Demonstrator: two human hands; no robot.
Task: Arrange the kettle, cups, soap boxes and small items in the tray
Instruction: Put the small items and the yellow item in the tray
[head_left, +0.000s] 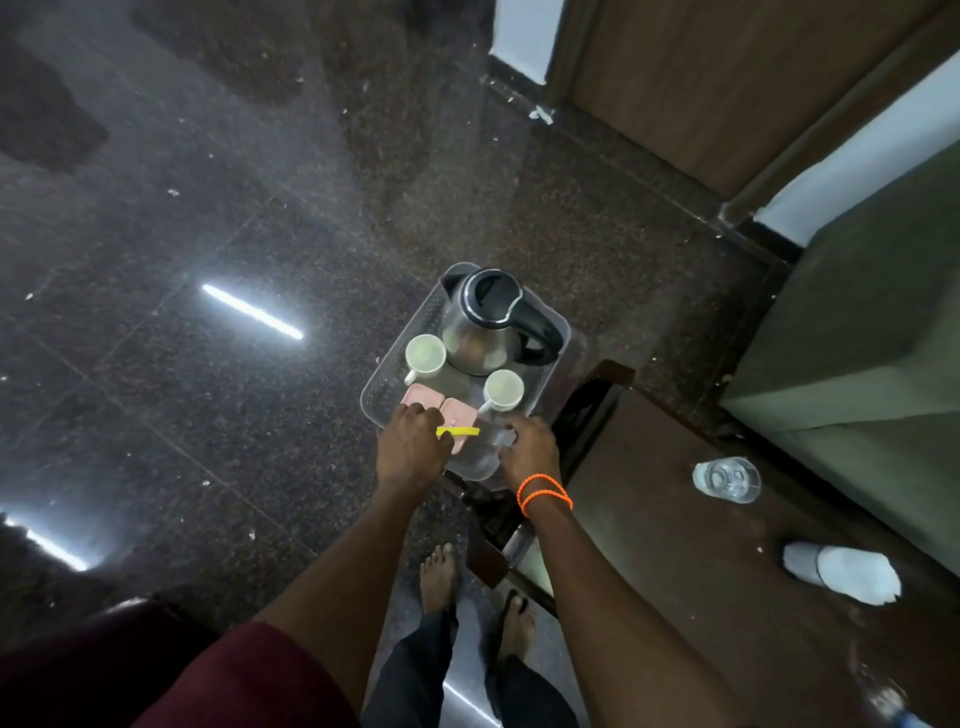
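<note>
Yellow and thin, a small stick-shaped packet (457, 431) lies at the near end of the clear perforated plastic tray (382, 387), and its long axis runs left to right, across the gap between the two hands. The left hand (413, 449) is nearer to it: its curled fingers (423, 415) seem to pinch the left end of the packet, though the grip itself is partly hidden. The right hand (530, 449), with orange thread bands (545, 493) on the wrist, is at the near right corner of the tray and its fingers close around something pale and clear there; whether this is the tray rim or a small wrapped item, I cannot tell.

Just under and behind the packet, two flat pink soap boxes (439, 402) lie side by side, touching each other. My judgement is that the packet must go down beside or over them, so the boxes decide where free space is left.

Farther in, one white cup (425, 353) stands on the left and a second white cup (503, 389) on the right, both upright. Between and behind them stands the steel kettle with black lid and handle (488, 322), filling the far end.

Outside the tray, on the brown table (675, 545) at the right, a clear glass (727, 479) and a white slipper (841, 571) lie well apart from it.
</note>
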